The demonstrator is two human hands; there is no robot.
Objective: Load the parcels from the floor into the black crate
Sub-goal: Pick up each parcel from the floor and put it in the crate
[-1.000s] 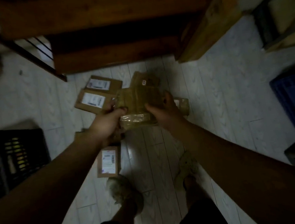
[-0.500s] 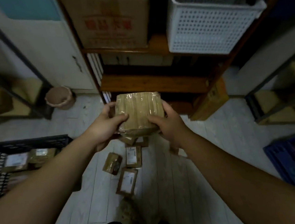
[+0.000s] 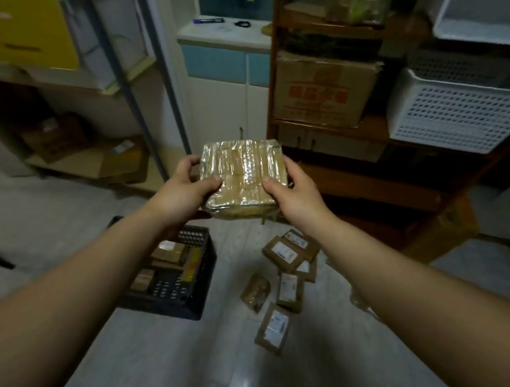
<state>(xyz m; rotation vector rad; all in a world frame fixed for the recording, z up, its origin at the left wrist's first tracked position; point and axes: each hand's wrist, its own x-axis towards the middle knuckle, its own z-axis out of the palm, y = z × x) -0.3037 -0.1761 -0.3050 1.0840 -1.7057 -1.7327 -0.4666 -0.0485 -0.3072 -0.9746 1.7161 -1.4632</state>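
Note:
A brown parcel wrapped in clear tape (image 3: 243, 176) is held up at chest height in front of me. My left hand (image 3: 186, 193) grips its left edge, thumb on top. My right hand (image 3: 293, 193) grips its right edge the same way. The black crate (image 3: 192, 303) stands on the floor below and left of the parcel, with a few parcels (image 3: 169, 253) inside. Several brown parcels with white labels (image 3: 286, 283) lie scattered on the floor to the right of the crate.
A wooden shelf unit (image 3: 365, 134) with a cardboard box (image 3: 322, 95) and a white perforated basket (image 3: 456, 111) stands ahead on the right. A metal rack (image 3: 133, 89) with flattened cartons is at the left. A white and blue cabinet (image 3: 225, 81) sits behind.
I have straightened up: the parcel has risen from floor level to chest height in both hands, and the view has swung up, bringing the crate in below the parcel.

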